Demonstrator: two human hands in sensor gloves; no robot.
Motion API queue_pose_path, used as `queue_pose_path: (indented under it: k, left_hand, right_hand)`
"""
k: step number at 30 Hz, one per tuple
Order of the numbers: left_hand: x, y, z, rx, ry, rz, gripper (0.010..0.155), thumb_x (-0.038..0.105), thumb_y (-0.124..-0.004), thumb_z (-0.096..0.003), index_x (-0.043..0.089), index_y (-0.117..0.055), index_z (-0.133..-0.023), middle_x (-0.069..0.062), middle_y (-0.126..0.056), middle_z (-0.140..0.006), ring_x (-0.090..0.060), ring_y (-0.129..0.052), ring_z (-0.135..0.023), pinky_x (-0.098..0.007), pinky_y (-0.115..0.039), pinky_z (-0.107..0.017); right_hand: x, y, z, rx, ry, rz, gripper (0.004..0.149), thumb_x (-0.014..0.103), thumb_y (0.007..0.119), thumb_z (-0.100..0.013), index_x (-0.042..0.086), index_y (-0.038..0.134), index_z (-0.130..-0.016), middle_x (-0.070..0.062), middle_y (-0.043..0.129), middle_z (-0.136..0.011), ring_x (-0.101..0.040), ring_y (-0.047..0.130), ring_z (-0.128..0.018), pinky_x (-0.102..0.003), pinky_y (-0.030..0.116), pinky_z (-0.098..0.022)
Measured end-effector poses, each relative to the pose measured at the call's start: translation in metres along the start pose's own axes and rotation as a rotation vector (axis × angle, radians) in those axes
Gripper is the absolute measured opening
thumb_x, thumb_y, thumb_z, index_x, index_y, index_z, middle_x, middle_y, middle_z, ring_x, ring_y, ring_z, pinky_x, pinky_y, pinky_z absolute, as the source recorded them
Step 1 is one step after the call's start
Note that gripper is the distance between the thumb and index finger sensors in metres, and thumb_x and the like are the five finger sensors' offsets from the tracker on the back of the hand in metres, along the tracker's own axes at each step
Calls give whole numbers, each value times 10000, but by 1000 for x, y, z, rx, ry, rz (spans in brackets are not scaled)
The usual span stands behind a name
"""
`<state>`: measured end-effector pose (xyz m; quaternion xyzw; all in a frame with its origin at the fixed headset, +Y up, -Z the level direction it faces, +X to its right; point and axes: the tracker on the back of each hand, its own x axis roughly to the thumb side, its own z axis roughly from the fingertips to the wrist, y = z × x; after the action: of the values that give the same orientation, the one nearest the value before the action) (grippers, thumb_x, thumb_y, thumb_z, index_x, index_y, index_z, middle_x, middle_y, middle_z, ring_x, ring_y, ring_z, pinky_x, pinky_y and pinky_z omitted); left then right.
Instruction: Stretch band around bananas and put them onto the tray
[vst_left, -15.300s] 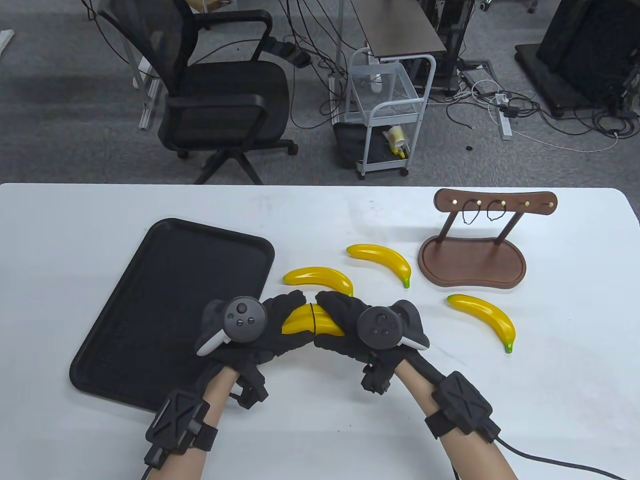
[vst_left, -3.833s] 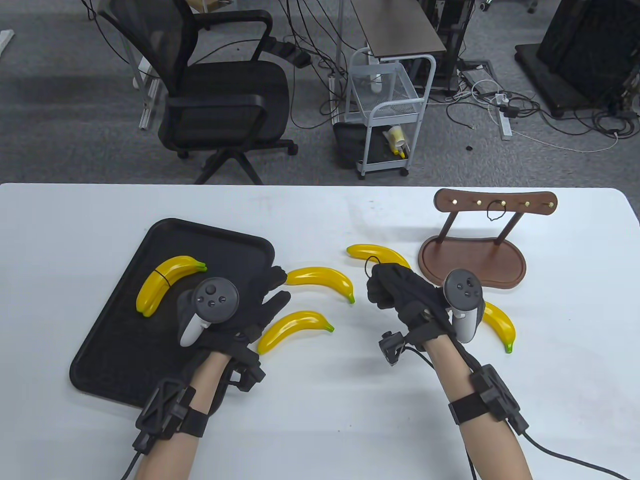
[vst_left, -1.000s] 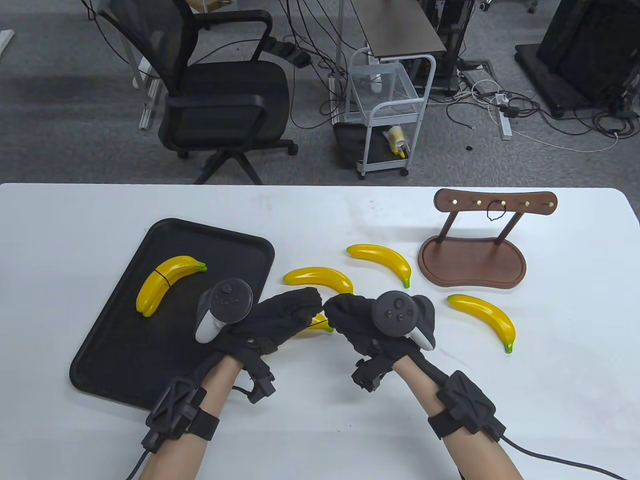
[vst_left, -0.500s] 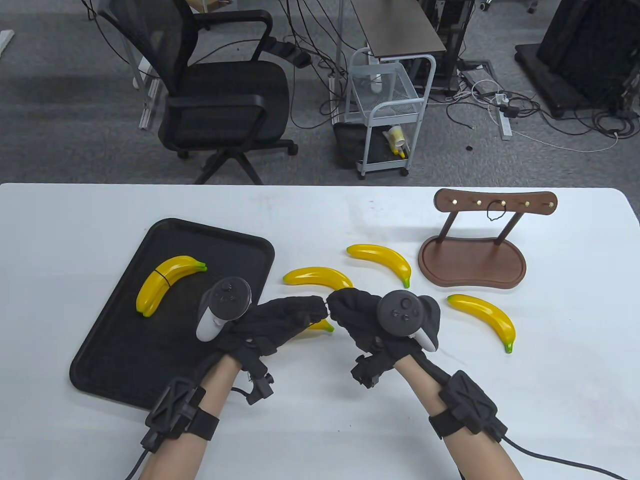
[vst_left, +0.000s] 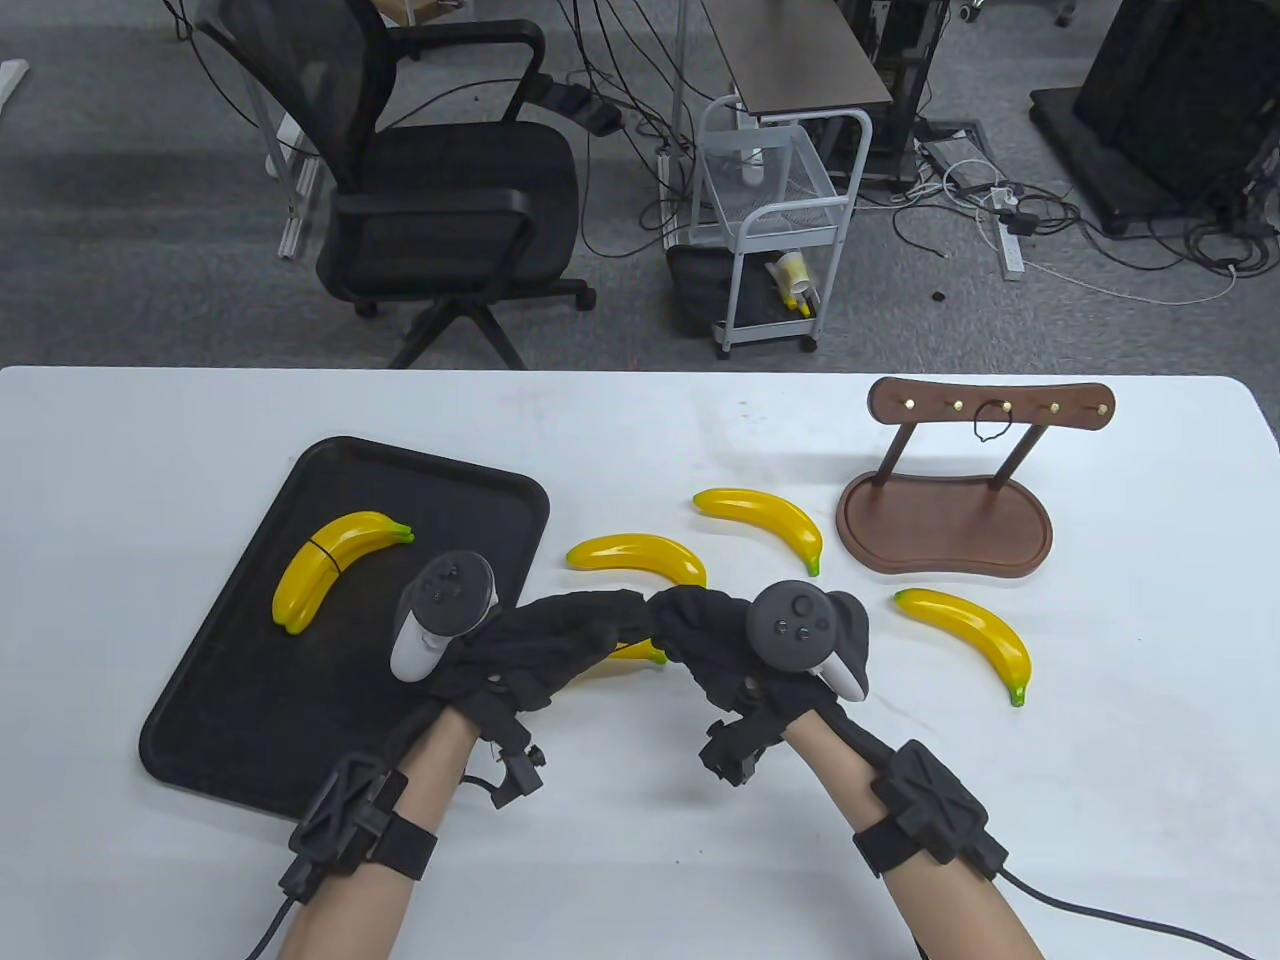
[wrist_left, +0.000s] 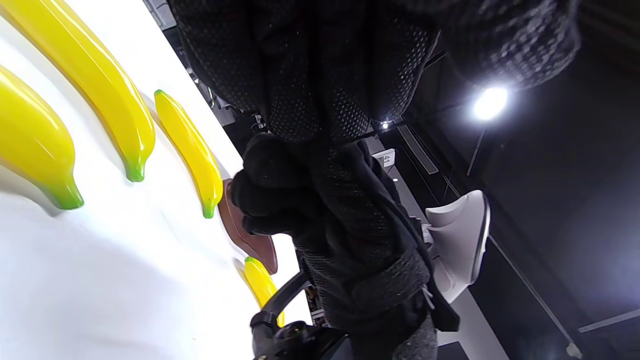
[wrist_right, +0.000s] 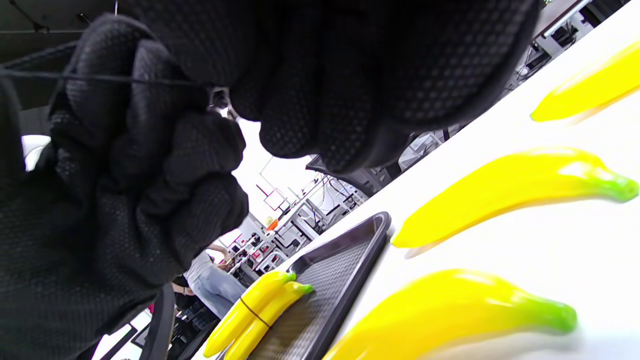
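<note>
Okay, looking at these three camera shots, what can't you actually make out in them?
- Nearest banana: table view, mostly under both hands.
- Band: right wrist view shows one thin strand; the rest is buried in the gloves.
- Left hand and right hand: fingertip grip hidden, knuckles face the camera.
- Wooden rack: left wrist view, blocked by the glove.

left hand (vst_left: 560, 640): fingers curled | right hand (vst_left: 715, 635): curled, fingertips apparently touching left's

Glossy plastic bananas (vst_left: 760, 515), matt textured black tray (vst_left: 250, 700), polished wooden stand (vst_left: 945, 525).
</note>
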<state>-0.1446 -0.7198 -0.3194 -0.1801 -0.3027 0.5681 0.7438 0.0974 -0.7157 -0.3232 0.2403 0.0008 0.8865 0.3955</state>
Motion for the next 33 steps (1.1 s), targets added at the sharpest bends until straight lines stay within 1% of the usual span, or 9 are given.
queue_pose_path:
  k: [3,10,13,17,27,33]
  left_hand:
    - [0,0,0,-2,1,2,635,592,-652,-506,264,-685,-1048,12,-809,-1082,-280,-853,-998,-498,-663,-794]
    - [-1,1,0,-17,-5,54,646,594,-638,-508,249,-674,-1052,11,-820,-1063,-250,-874,-974,-485,-677,-786]
    - [2,2,1,-11,-7,17,641,596,-634,-506,250,-678,-1044,18,-837,-1043,-227,-890,-957,-471,-688,-783]
    - [2,3,2,-8,-5,28,648,598,-626,-505,249,-664,-1050,14,-827,-1052,-236,-881,-964,-475,-680,-784]
    - [9,8,8,36,14,-73,690,600,-637,-501,227,-617,-1081,-7,-784,-1092,-264,-849,-996,-480,-657,-798]
    - [12,14,17,81,39,-165,695,598,-640,-503,227,-599,-1089,-6,-769,-1103,-264,-834,-1010,-476,-645,-808]
  right_hand:
    - [0,2,0,6,-13,-5,390,300,688,-564,97,809,-873,-103,947,-744,-302,1001,-556,-464,841,-383]
    - [-6,3,-2,78,-12,-184,399,291,676,-561,101,780,-896,-105,922,-779,-306,981,-594,-464,831,-411]
    - [-7,5,-2,95,-22,-217,400,297,675,-564,107,770,-904,-105,912,-791,-306,975,-606,-460,827,-420]
    - [-9,7,-1,94,-14,-266,403,300,681,-573,107,757,-919,-117,896,-818,-319,961,-632,-466,816,-440]
    - [-8,6,-1,97,-20,-217,456,343,696,-579,103,731,-965,-134,864,-885,-352,928,-709,-496,797,-483]
    - [-9,3,-1,109,-33,-119,470,353,701,-578,102,723,-975,-139,855,-900,-364,917,-729,-504,792,-493]
